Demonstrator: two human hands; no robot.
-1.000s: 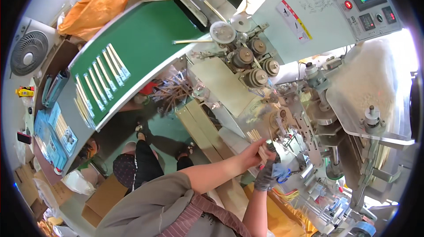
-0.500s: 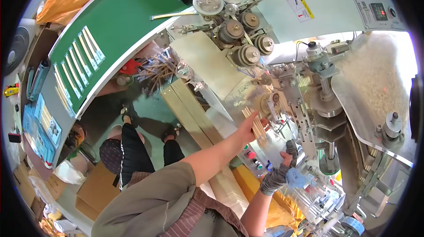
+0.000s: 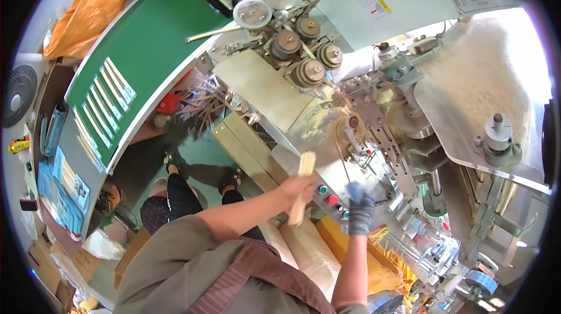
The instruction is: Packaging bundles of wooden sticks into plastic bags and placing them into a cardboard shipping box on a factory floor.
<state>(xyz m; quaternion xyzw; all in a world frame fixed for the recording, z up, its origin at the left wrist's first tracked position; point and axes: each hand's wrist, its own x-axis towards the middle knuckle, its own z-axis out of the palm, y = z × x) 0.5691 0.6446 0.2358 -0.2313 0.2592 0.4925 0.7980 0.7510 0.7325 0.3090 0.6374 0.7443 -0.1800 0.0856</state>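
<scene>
My left hand (image 3: 299,191) is closed around a bundle of pale wooden chopsticks (image 3: 306,164), which stick out above and below the fist. It is left of the machine's panel of coloured push buttons (image 3: 332,199). My right hand (image 3: 359,209), in a grey glove with bluish fingers, is raised over the machine's front. A single thin chopstick (image 3: 342,161) slants up from its blurred fingertips, which look closed on its lower end. Just beyond are the machine's metal arms and linkages (image 3: 356,135).
A green belt (image 3: 158,27) carries several chopsticks in blue-ended wrappers (image 3: 105,100). Metal rollers (image 3: 286,42) stand at the machine's top. Loose sticks (image 3: 201,103) are heaped below the belt. A person's feet (image 3: 169,162) show on the floor by a wooden beam (image 3: 245,144).
My left hand has drawn the chopstick bundle back left, away from the machine, and turned it more upright. My right hand has moved up and left, with a single chopstick now at its fingertips.
</scene>
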